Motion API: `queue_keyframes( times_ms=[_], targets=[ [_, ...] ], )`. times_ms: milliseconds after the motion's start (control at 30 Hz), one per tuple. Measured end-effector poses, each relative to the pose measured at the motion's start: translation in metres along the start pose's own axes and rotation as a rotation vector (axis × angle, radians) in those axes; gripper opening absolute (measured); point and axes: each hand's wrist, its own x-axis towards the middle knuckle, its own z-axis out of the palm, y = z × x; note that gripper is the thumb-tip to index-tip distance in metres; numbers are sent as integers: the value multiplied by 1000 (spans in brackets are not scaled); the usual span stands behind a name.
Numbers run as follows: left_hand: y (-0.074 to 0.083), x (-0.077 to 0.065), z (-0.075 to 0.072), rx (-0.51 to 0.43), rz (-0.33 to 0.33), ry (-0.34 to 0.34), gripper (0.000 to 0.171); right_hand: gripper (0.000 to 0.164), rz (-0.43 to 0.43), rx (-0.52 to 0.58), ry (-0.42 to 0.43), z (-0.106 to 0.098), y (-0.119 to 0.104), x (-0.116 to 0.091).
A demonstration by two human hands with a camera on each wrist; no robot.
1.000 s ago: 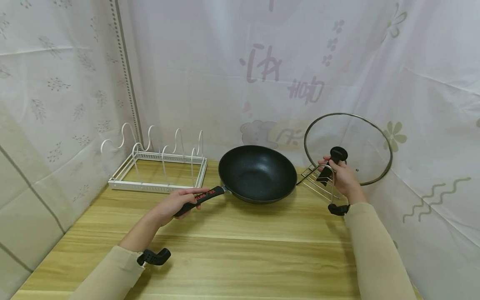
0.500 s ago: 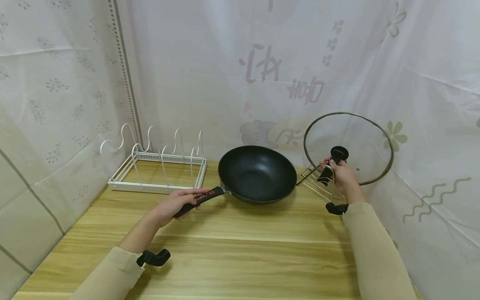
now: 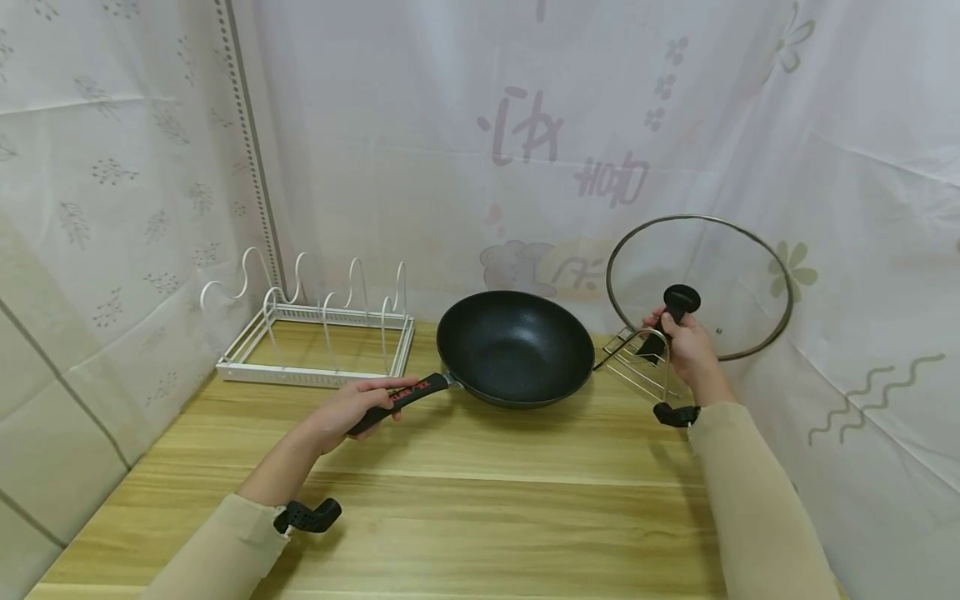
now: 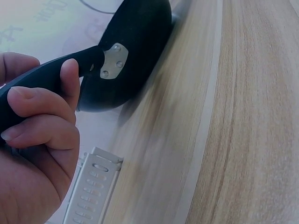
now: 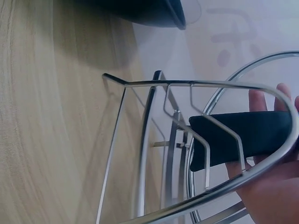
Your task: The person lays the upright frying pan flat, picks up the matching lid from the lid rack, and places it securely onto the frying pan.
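My left hand (image 3: 356, 412) grips the black handle (image 4: 46, 74) of a dark wok (image 3: 516, 350), fingers curled round it. The wok stands on the wooden table, its bowl tilted a little toward me. At the right, my right hand (image 3: 686, 346) holds the black knob handle (image 3: 675, 312) of a glass lid (image 3: 723, 258) with a metal rim. The lid stands nearly upright behind a small wire lid stand (image 5: 224, 86). In the right wrist view, the stand's wire loop passes in front of the lid's handle (image 5: 243, 133); whether the rim rests in the stand I cannot tell.
A white pot rack (image 3: 315, 379) with several wavy dividers stands at the back left of the wooden table (image 3: 480, 517). Behind and beside the table hang printed cloth curtains (image 3: 420, 167). Each wrist wears a black camera mount (image 3: 311, 515).
The right hand has raised the lid slightly, its top edge shifting up and a little right. The left hand and the wok have stayed in place.
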Motion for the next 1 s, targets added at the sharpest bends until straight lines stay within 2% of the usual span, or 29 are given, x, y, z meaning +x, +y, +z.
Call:
queue_keyframes(
  times_ms=[333, 633, 833, 1000],
  targets=[
    [0, 0, 0, -7, 2, -4, 58, 24, 11, -24, 25, 7, -19, -5],
    [1, -1, -1, -4, -6, 0, 58, 22, -48, 23, -8, 20, -41, -12],
    [-1, -1, -1, -5, -6, 1, 58, 22, -74, -11, -3, 28, -54, -19],
    [0, -2, -1, -7, -3, 4, 58, 25, -106, -8, 6, 24, -55, -14]
  ],
)
